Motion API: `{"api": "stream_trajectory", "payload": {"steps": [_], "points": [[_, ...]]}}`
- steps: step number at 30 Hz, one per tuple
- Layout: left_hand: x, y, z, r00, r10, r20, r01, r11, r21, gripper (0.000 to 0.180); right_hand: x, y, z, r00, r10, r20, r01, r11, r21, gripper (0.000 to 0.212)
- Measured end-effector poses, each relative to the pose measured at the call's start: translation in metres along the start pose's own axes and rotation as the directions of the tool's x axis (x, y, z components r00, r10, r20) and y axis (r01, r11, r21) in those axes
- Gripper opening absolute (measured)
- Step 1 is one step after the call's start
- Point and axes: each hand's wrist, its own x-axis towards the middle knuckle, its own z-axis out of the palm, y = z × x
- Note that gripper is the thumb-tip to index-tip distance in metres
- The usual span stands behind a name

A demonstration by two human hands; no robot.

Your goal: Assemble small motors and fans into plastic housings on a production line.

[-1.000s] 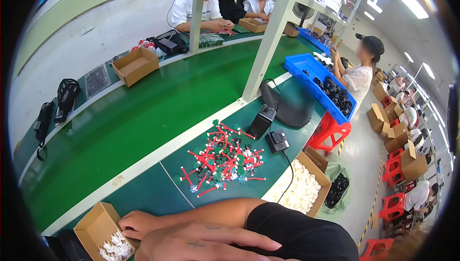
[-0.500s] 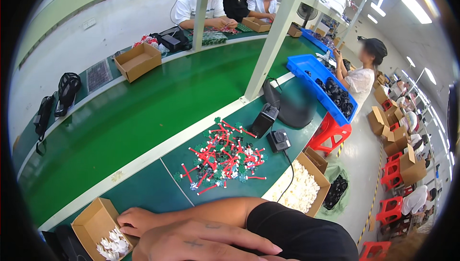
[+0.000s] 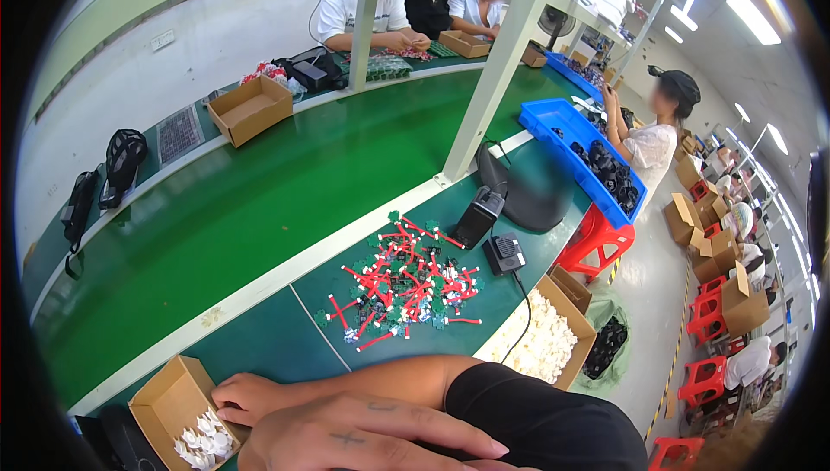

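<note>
My right forearm reaches leftward across the lower part of the view. My right hand (image 3: 249, 397) rests on the green bench beside a small cardboard box (image 3: 164, 382); its fingers are curled, with nothing visible in them, and the palm is hidden. White plastic pieces (image 3: 206, 443) lie in that box. Over my right forearm lies my left hand (image 3: 363, 436), fingers stretched toward the right, holding nothing. Beyond my arms is a heap of small green circuit boards with red wires and white connectors (image 3: 406, 285). Neither hand touches this heap.
A box of cream-coloured pieces (image 3: 540, 337) stands right, near a corded black device (image 3: 503, 253) and a black case (image 3: 478, 216). A post (image 3: 497, 73) rises beside the green conveyor (image 3: 251, 185). A blue tray (image 3: 562, 121) holds black parts; co-workers sit and stand beyond.
</note>
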Motion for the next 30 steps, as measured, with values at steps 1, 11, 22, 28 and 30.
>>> {"api": "stream_trajectory", "payload": {"steps": [1,11,22,28,30], "points": [[-0.001,-0.001,-0.001,1.000,0.014,0.021,-0.014,1.000,0.027,0.065,0.000,0.000,0.000,1.000,0.000,0.002,0.000,1.000,0.003,0.022],[0.003,-0.005,-0.002,0.993,0.114,0.039,-0.115,0.993,0.034,0.067,0.000,0.000,0.001,1.000,-0.003,-0.007,0.003,1.000,0.003,0.023],[0.005,0.001,-0.002,0.999,0.039,-0.001,-0.039,0.996,0.082,0.060,0.000,0.002,0.000,1.000,-0.001,0.000,0.001,1.000,0.008,0.023],[0.005,-0.004,-0.004,0.995,0.089,0.047,-0.090,0.996,0.017,0.069,0.000,-0.001,-0.001,1.000,0.019,0.007,-0.019,1.000,-0.016,0.022],[0.001,-0.010,0.000,0.995,0.102,0.005,-0.102,0.994,-0.039,0.072,0.000,-0.002,-0.001,1.000,0.008,0.003,-0.008,1.000,-0.021,0.022]]}}
